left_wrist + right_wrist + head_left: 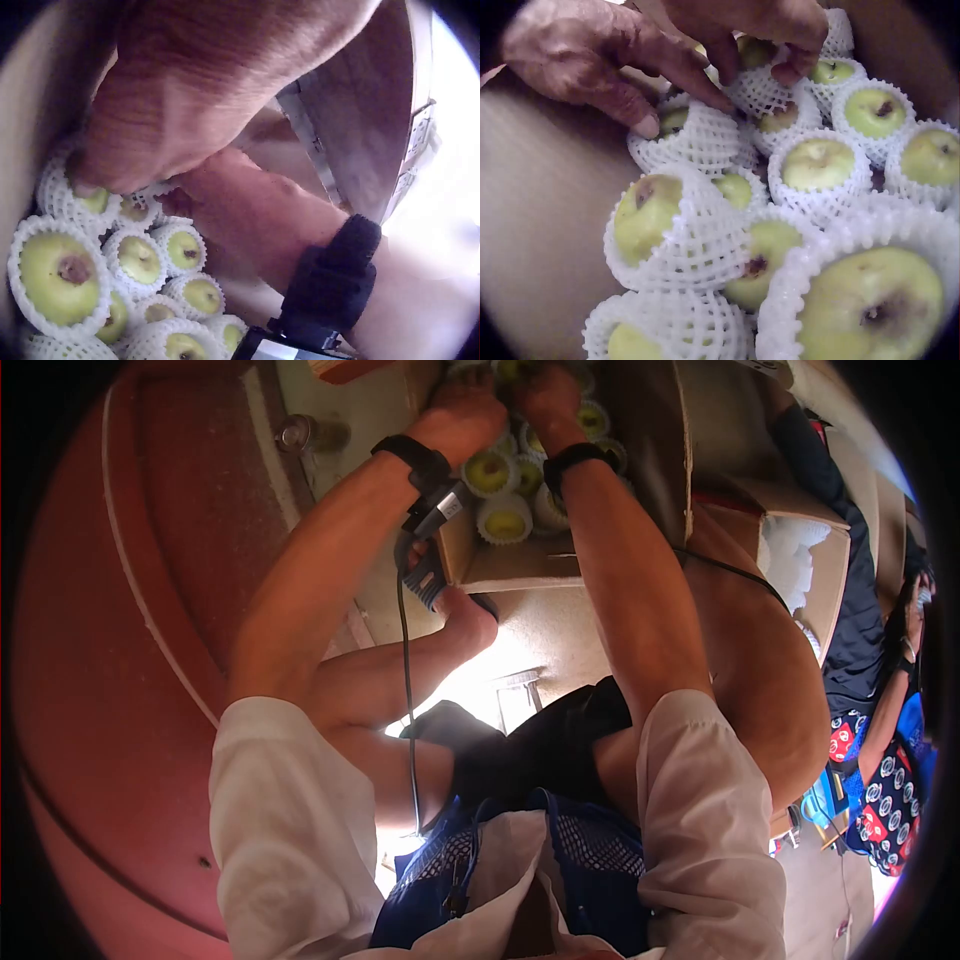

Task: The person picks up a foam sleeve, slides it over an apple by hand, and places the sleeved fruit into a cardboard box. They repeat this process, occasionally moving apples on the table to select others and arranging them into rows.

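Right wrist view: a netted apple (pixel 762 90) lies between the right hand's (pixel 751 19) fingers.

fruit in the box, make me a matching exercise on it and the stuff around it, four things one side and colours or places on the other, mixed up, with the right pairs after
Things
1. fruit
2. foam nets
3. wrist straps
4. cardboard box

Colours and places
A. black, one on each arm
B. brown, with the other items packed inside it
C. white, wrapped round single pieces
D. green, some with dark brown patches

Right pairs: 1-D, 2-C, 3-A, 4-B
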A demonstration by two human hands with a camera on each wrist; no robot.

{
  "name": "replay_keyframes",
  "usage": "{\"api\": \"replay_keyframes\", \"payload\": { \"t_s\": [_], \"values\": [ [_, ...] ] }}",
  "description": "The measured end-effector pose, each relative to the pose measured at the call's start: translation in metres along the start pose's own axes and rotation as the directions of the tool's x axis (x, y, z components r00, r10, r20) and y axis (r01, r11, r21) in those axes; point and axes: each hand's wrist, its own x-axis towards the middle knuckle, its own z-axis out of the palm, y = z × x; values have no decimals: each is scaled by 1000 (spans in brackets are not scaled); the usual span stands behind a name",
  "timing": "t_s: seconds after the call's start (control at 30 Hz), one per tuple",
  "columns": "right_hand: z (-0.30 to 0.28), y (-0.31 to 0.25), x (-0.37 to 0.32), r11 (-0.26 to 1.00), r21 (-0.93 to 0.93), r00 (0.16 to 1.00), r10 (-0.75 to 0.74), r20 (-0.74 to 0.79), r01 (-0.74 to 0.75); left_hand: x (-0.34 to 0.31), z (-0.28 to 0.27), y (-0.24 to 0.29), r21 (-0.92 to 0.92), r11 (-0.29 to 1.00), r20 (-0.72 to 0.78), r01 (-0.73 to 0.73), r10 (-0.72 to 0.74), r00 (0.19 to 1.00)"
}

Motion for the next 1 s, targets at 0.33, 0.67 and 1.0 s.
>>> {"api": "replay_keyframes", "payload": {
  "t_s": [0.33,0.67,1.0],
  "values": [
    [21,35,25,976,-215,999,-42,7,42,13,-3,4,-15,995,202,96,-91,975],
    [10,31,12,993,-110,999,38,-13,-40,-14,-77,15,-161,986,323,34,20,946],
    [9,19,-1,992,-105,993,-80,-83,71,-65,-137,46,-265,957,183,-116,168,969]
  ]
}}
